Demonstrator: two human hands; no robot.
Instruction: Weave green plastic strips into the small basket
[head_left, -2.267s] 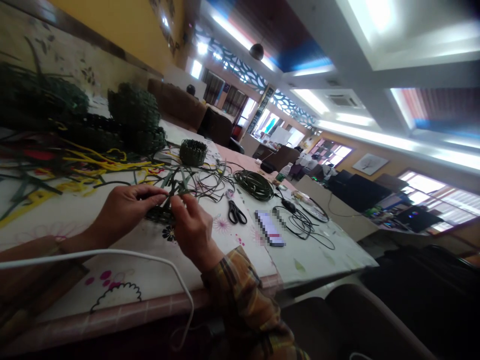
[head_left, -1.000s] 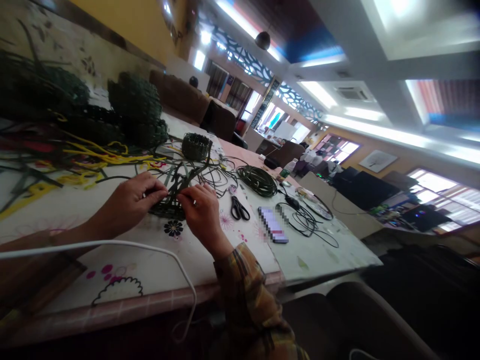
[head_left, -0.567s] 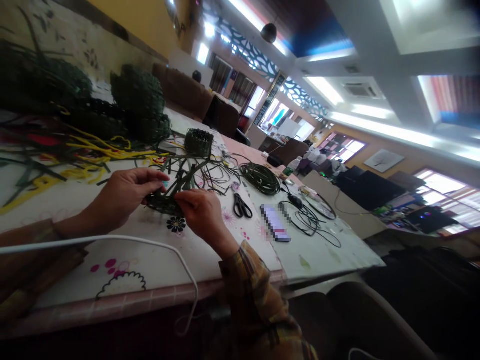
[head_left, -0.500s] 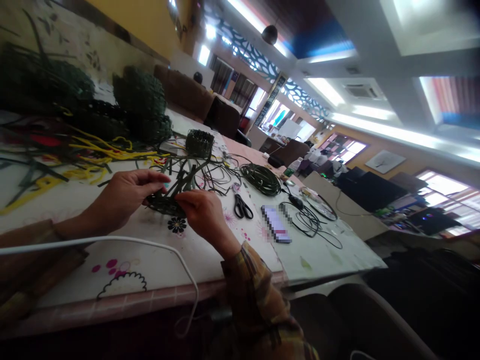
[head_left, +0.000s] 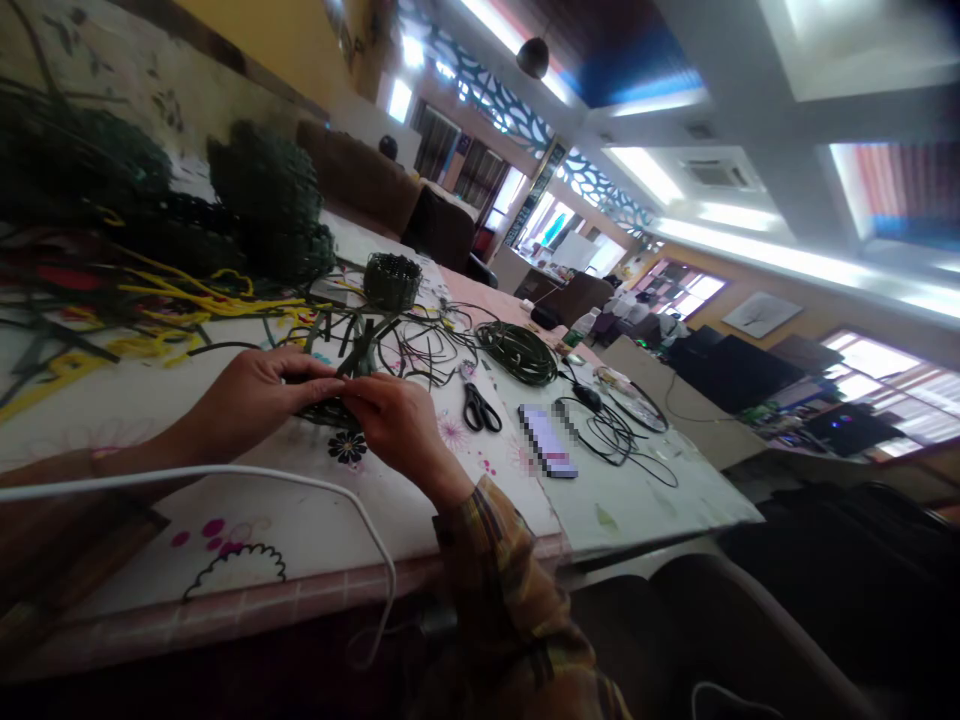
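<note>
A small dark green weave of flat strips [head_left: 358, 352] lies on the table in front of me, its loose strip ends fanning up and away. My left hand [head_left: 259, 400] pinches its near left side between thumb and fingers. Against it, fingertips meeting, my right hand [head_left: 396, 415] grips the same weave from the right. The fingers hide the near part of the work. Just beyond stands a small woven green basket [head_left: 392, 281]. To the right lie scissors with black handles [head_left: 480, 410] and a coil of green strip [head_left: 517, 352].
A phone [head_left: 549, 442] and a tangled black cable [head_left: 611, 430] lie on the right part of the table. Yellow strips [head_left: 187, 298] and large dark green woven pieces [head_left: 266, 200] fill the back left. A white cable [head_left: 225, 470] arches across the near side.
My left hand has moved right, its fingertips now touching those of my right hand at the weave. The view has shifted slightly; the things on the table stay in place.
</note>
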